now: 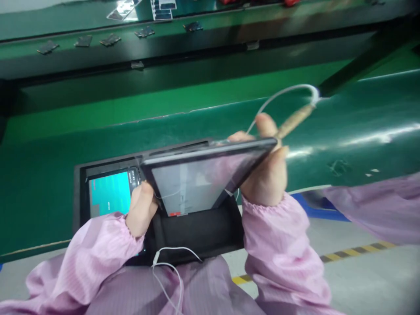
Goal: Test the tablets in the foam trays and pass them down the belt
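Note:
A tablet (193, 181), tilted with its lit screen partly facing me, is held above a black foam-like tray (77, 197). My left hand (141, 212) pinches its left edge. At the right end, my right hand (267, 177) grips the tablet, thumb and fingers around that edge. A tan, wrapped cable plug (297, 121) sticks out from the tablet's right corner between those fingers, and a white cable (288, 89) loops back from it. Whether the plug is fully seated cannot be made out. Beside my left hand, a device with a cyan screen (111, 192) lies in the tray's left part.
White earphone-like wires (179, 273) hang in front of my body. The green bench (354, 131) carries the tray. Several small dark flat parts (110, 40) lie along a ledge at the back. Another pink sleeve (377, 205) shows at the right, above a floor with striped tape (357, 251).

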The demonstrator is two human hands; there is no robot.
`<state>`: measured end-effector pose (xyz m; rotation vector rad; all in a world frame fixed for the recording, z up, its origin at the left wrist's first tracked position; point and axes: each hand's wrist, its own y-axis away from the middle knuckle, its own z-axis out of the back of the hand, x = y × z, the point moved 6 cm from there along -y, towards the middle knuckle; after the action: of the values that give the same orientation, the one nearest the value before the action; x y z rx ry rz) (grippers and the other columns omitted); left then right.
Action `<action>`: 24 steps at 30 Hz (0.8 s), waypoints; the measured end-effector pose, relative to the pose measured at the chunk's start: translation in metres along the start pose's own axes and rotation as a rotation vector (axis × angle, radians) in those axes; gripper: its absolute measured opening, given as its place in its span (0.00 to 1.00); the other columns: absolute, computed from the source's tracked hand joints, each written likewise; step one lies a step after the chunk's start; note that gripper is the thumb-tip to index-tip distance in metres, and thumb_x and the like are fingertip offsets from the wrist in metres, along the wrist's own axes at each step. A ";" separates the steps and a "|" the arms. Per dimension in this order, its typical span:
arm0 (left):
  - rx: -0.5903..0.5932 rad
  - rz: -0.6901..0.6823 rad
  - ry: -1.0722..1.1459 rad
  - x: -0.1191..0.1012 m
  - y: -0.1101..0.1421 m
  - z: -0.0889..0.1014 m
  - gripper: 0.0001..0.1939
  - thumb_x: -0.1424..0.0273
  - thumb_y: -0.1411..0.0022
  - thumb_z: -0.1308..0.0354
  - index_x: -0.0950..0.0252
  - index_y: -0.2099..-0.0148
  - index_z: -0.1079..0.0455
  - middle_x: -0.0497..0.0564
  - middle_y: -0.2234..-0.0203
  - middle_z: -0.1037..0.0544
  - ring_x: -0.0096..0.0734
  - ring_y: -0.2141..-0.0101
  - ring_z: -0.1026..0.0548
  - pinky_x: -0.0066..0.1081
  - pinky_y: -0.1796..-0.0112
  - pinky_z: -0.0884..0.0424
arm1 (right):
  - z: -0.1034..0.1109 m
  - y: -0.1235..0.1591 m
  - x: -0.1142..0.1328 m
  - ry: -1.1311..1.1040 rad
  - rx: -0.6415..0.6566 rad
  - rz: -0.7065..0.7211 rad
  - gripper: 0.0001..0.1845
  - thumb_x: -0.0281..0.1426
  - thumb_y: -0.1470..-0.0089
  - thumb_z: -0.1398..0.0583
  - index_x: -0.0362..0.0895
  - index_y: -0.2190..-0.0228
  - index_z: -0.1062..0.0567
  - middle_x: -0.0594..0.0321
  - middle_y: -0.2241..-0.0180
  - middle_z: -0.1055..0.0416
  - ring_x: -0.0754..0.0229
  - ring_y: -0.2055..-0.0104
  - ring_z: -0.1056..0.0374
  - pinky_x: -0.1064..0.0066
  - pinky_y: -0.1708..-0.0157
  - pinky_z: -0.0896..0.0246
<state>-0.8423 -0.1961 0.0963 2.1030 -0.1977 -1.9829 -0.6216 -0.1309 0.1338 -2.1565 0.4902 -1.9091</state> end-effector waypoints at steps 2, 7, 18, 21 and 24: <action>-0.044 -0.012 0.138 0.003 -0.009 -0.001 0.37 0.36 0.38 0.54 0.61 0.49 0.25 0.57 0.51 0.21 0.47 0.41 0.30 0.45 0.44 0.29 | 0.001 0.010 -0.028 0.075 0.111 -0.078 0.30 0.55 0.36 0.57 0.52 0.45 0.34 0.55 0.56 0.26 0.50 0.55 0.26 0.53 0.56 0.28; -0.074 0.154 0.164 0.006 -0.025 -0.001 0.33 0.43 0.31 0.60 0.61 0.41 0.31 0.56 0.45 0.24 0.45 0.42 0.29 0.44 0.43 0.30 | 0.028 0.037 -0.021 0.388 0.056 0.086 0.26 0.43 0.32 0.54 0.58 0.35 0.44 0.55 0.41 0.36 0.49 0.41 0.35 0.51 0.46 0.35; -0.054 0.415 0.345 0.020 -0.019 -0.014 0.30 0.47 0.29 0.57 0.64 0.41 0.31 0.56 0.43 0.25 0.45 0.39 0.32 0.43 0.39 0.36 | -0.044 0.096 -0.003 0.948 0.702 0.495 0.31 0.48 0.32 0.58 0.49 0.50 0.22 0.48 0.44 0.42 0.42 0.39 0.47 0.45 0.41 0.44; -0.090 0.425 0.395 0.022 -0.019 -0.013 0.28 0.49 0.29 0.55 0.63 0.42 0.29 0.55 0.42 0.26 0.44 0.38 0.34 0.40 0.38 0.39 | -0.036 0.099 0.005 0.843 0.686 0.434 0.32 0.49 0.32 0.58 0.45 0.47 0.25 0.47 0.43 0.42 0.41 0.38 0.46 0.44 0.42 0.43; -0.101 0.433 0.394 0.025 -0.020 -0.013 0.27 0.50 0.29 0.53 0.64 0.43 0.29 0.55 0.42 0.27 0.43 0.37 0.35 0.40 0.37 0.41 | -0.029 0.115 0.014 0.635 0.784 0.232 0.23 0.39 0.31 0.53 0.43 0.43 0.30 0.48 0.43 0.38 0.50 0.41 0.38 0.55 0.45 0.35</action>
<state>-0.8293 -0.1821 0.0673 2.1130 -0.4253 -1.2867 -0.6609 -0.2410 0.1069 -0.9670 0.0413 -2.1271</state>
